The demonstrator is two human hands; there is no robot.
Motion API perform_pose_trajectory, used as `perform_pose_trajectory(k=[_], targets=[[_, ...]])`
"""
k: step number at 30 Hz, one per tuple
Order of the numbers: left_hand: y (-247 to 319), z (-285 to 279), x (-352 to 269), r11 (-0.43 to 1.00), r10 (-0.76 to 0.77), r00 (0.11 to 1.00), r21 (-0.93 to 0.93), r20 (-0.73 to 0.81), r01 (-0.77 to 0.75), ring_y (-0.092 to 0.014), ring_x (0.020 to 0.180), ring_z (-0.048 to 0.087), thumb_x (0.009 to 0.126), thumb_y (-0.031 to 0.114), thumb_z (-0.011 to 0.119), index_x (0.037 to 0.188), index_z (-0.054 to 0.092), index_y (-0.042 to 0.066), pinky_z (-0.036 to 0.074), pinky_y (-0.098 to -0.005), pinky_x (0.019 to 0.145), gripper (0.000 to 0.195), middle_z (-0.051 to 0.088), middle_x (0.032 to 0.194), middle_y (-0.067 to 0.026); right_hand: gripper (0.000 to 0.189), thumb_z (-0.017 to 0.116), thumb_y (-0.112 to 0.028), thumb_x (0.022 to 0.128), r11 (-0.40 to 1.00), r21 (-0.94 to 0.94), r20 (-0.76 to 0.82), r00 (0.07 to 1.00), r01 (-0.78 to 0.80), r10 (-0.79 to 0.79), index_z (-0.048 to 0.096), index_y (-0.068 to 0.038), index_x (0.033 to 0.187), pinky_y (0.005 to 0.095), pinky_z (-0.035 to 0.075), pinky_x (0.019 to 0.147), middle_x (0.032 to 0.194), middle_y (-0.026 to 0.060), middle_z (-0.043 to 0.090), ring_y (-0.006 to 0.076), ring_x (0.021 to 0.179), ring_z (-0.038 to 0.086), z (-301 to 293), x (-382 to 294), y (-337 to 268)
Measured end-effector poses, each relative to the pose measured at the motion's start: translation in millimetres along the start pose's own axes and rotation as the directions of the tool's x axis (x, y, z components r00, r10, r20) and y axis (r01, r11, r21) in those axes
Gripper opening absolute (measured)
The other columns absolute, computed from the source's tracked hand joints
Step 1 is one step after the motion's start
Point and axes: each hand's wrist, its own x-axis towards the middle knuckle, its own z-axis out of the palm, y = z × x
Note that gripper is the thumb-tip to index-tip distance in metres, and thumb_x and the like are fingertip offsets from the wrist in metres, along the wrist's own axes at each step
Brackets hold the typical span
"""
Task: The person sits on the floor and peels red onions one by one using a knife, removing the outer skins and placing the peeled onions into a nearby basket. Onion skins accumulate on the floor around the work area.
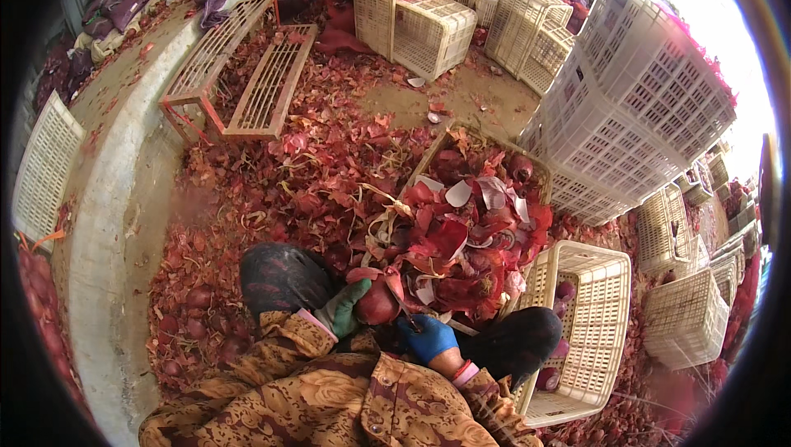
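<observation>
My left hand, in a green and white glove, holds a red onion with skin partly peeled back at its top. My right hand, in a blue glove, is closed around a small tool, apparently a knife, whose thin blade points up beside the onion. Just beyond my hands, a crate is heaped with onion skins and some onions. To the right, a tilted white plastic crate holds several peeled onions.
Loose skins cover the floor, with onions at the lower left. Tall stacked crates stand at the right. A slatted metal bench lies near the concrete curb. More crates are at the back.
</observation>
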Motion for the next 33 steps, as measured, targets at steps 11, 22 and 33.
perform_pose_trajectory(k=[11, 22, 33], targets=[[-76, -126, 78, 0.712, 0.149, 0.988, 0.687, 0.052, -0.144, -0.021, 0.108, 0.057, 0.066, 0.029, 0.084, 0.118, 0.055, 0.008, 0.046, -0.0356, 0.094, 0.063, 0.059, 0.117, -0.0067, 0.047, 0.061, -0.053, 0.084, 0.993, -0.112, 0.151, 0.988, 0.026, -0.009, 0.069, -0.008, 0.097, 0.0434, 0.052, 0.072, 0.087, 0.0211, 0.067, 0.0385, 0.084, 0.065, -5, 5, 20], [-39, -59, 27, 0.8, 0.278, 0.957, 0.571, -0.079, -0.186, -0.022, 0.105, 0.057, 0.054, 0.03, 0.091, 0.119, 0.052, 0.006, 0.045, -0.0359, 0.095, 0.08, 0.06, 0.113, -0.0083, 0.055, 0.06, -0.059, 0.082, 0.977, -0.201, 0.209, 0.972, -0.065, 0.108, 0.069, -0.006, 0.094, 0.0451, 0.052, 0.073, 0.087, 0.0228, 0.067, 0.0398, 0.084, 0.065, 7, 20, 39], [-26, -34, 13, 0.395, 0.398, 0.917, 0.904, -0.009, -0.162, -0.03, 0.116, 0.05, 0.049, 0.045, 0.091, 0.126, 0.047, 0.003, 0.039, -0.0402, 0.1, 0.097, 0.052, 0.124, -0.0158, 0.036, 0.057, -0.045, 0.087, 0.949, -0.262, 0.343, 0.936, 0.173, -0.076, 0.07, -0.012, 0.097, 0.0438, 0.052, 0.075, 0.097, 0.0165, 0.067, 0.0373, 0.09, 0.064, 9, 24, 41]])
